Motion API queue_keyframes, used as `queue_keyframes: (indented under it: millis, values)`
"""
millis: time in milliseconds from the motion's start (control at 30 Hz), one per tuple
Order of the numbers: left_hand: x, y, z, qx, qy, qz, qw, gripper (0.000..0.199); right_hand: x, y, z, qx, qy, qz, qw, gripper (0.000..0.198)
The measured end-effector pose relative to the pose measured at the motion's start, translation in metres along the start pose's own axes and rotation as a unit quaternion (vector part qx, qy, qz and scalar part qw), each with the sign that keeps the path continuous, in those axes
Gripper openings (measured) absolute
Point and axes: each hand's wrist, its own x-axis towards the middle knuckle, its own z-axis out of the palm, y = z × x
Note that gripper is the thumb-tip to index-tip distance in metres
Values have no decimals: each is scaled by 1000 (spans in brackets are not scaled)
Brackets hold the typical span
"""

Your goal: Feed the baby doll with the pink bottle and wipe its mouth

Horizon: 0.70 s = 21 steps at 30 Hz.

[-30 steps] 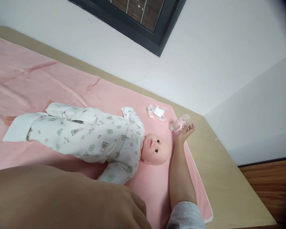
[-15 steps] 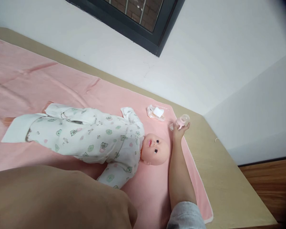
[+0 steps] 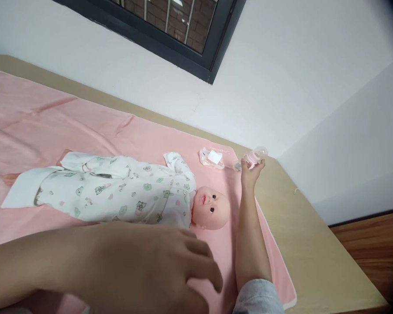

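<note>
**Past the crown of a bald, life-like baby doll in white printed clothes [image 3: 118, 187], a right hand [image 3: 251, 174] is gripping a clear-and-pink plastic bottle [image 3: 254, 158]**

The doll is lying face up on a smooth pink blanket [image 3: 49, 117], its bare feet poking out of wide white trouser legs. Beyond its head, the right hand is closing its fingers around the middle of the bottle, which is tilting with its clear domed cap pointing away from the doll. I cannot tell whether the bottle's base is touching the surface below.

Along the doll's near side, the left hand [image 3: 157, 266] is hovering close to the camera, covering the doll's near arm from view. Its fingers are curling loosely, with a moderate gap showing between thumb and forefinger; its palm is facing out of sight.

On the far side of the doll's head, a crumpled clear plastic packet with a white square on it [image 3: 212, 157] is resting on the blanket. Past the head, a pale wooden tabletop [image 3: 301, 244] is showing beyond the blanket's edge. A grey sleeve [image 3: 258, 297] is covering the right arm nearest the camera.
</note>
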Motion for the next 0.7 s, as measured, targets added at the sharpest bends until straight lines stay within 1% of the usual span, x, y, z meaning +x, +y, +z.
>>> queue_keyframes:
  millis: [67, 100, 167, 233, 300, 367, 400, 467, 567, 700]
  values:
    - [2, -10, -13, -12, 6, -26, 1000, 16, 0, -25, 1, 18, -28, -12, 999, 85]
    - [1, -17, -17, -25, 25, -48, 998, 22, -1, -37, 2, 32, -45, -20, 998, 84]
    - [-3, -34, -23, -44, 93, -112, 988, 36, -8, -63, 5, 54, -84, -41, 994, 80]
    - [-9, -51, -26, -28, 176, -188, 966, 45, -20, -88, 7, 56, -138, -62, 987, 78]
    - [-14, -66, -28, 2, 258, -249, 934, 52, -38, -113, 9, 61, -196, -70, 976, 80]
    - [-18, -76, -30, 17, 323, -283, 903, 58, -59, -136, 11, 66, -245, -70, 965, 79]
    - [-19, -79, -31, 18, 343, -294, 892, 61, -71, -147, 11, 71, -264, -69, 960, 78]
    - [-20, -81, -31, 23, 366, -303, 880, 66, -91, -166, 12, 79, -304, -63, 947, 73]
    - [-15, -77, -30, 40, 369, -295, 881, 72, -116, -185, 13, 99, -346, -54, 931, 67]
    - [-7, -67, -27, 56, 346, -314, 882, 62, -134, -197, 14, 120, -370, -44, 920, 64]
